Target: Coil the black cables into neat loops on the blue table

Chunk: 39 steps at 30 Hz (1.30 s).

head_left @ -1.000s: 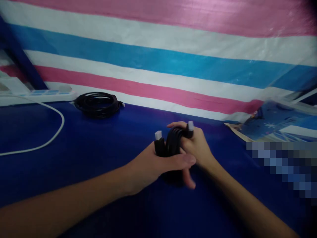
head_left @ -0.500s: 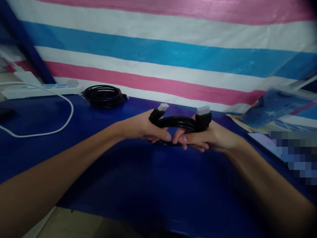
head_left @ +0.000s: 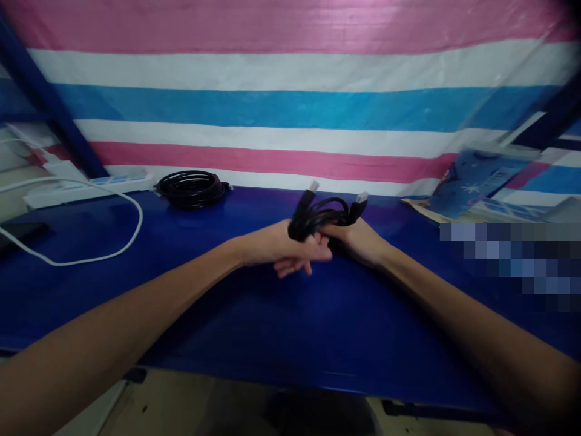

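Note:
Above the blue table, a bundled black cable is held between both hands. My left hand grips its left side, with the thumb over the loops and the other fingers partly spread below. My right hand holds the right side, its fingertips partly hidden behind the cable and my left hand. Two connectors with pale caps stick up from the bundle, one near each hand. A second coiled black cable lies at the back of the table, left of my hands.
At the back left sits a white power strip with a plug. A white cord loops near a dark flat object. On the right are a blue printed packet and a pixelated area. A striped sheet hangs behind.
The cable bundle has turned and bunched up, and its connectors now tilt to the right. My hands have come closer together, the left one overlapping the right. The view has shifted and levelled.

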Motion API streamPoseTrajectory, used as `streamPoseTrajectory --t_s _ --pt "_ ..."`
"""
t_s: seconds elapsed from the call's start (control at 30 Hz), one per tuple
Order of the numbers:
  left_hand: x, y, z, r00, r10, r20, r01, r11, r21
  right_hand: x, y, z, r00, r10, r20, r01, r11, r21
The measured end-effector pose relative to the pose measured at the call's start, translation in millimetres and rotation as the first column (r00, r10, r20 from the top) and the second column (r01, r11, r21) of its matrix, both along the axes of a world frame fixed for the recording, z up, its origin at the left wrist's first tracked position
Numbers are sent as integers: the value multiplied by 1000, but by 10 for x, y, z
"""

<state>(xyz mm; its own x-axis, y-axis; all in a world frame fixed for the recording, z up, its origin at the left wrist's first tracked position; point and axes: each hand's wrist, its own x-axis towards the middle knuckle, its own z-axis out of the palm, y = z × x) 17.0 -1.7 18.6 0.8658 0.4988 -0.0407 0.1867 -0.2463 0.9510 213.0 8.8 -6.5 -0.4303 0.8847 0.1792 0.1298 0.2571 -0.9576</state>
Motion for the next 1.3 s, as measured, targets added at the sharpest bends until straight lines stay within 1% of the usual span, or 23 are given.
streamPoseTrajectory --t_s 0.03,0.07,0.1,0.13,0.17,0.2,0.23,0.27,0.3,0.37,0.4,0.43,0.47,0.5,0.6,0.67,0.7,0.8,0.87,1.0,1.13,1.23,1.3 --pt "60 -85 38 989 -133 -70 131 991 -31 -72 -35 9 999 -32 8 32 998 54" --pt "121 -169 71 946 -298 -128 288 953 -91 -161 -77 22 999 -21 26 18 995 94" --pt "180 -247 96 881 -447 -153 421 890 -176 -261 -123 37 998 44 35 -48 993 106" --pt "233 -316 112 796 -586 -152 537 800 -267 -361 -168 47 993 119 5 -118 985 125" --pt "278 -375 120 717 -684 -137 613 711 -344 -451 -208 52 984 176 -30 -171 978 123" --pt "310 -422 121 667 -737 -110 651 648 -396 -522 -239 52 975 215 -57 -209 973 96" --pt "326 -456 119 668 -741 -72 651 628 -426 -567 -260 49 970 224 -93 -220 974 45" --pt "324 -475 116 717 -697 -29 618 654 -436 -581 -267 48 971 201 -130 -206 978 -30" --pt "306 -475 112 795 -606 18 553 713 -431 -566 -264 52 974 152 -165 -172 979 -111" --pt "229 -414 102 943 -312 114 331 858 -393 -464 -238 94 973 25 -230 -82 967 -239" --pt "180 -351 93 973 -148 178 205 909 -363 -394 -222 132 968 -18 -249 -51 963 -265" --pt "133 -271 79 972 -2 235 82 941 -328 -324 -210 178 964 -26 -264 -46 965 -260" --pt "91 -180 59 932 143 333 -38 952 -303 -261 -203 225 962 2 -272 -70 969 -239" --pt "61 -86 33 872 272 408 -154 942 -299 -209 -200 268 965 35 -259 -97 968 -230" --pt "54 136 -61 758 450 472 -354 892 -282 -119 -197 325 969 135 -204 -181 957 -225" --pt "95 203 -115 752 461 470 -383 887 -257 -77 -177 295 971 159 -178 -197 956 -216" --pt "113 218 -135 780 432 453 -361 902 -237 -53 -159 268 973 163 -164 -196 958 -208" --pt "106 231 -165 914 231 333 -184 969 -167 17 -94 192 983 136 -126 -157 972 -174" --pt "55 237 -160 948 143 284 -99 981 -164 41 -63 172 989 98 -108 -114 981 -155" --pt "-17 245 -119 928 194 318 -118 963 -242 34 -52 177 995 35 -95 -44 995 -92" --pt "6 232 -103 919 278 281 -205 943 -263 28 -56 152 996 39 -85 -43 998 -48" --pt "12 225 -100 883 346 317 -262 924 -278 23 -47 118 990 1 -140 -8 999 -48" --pt "2 220 -87 878 340 338 -242 923 -299 10 -43 104 987 -20 -161 10 998 -64"
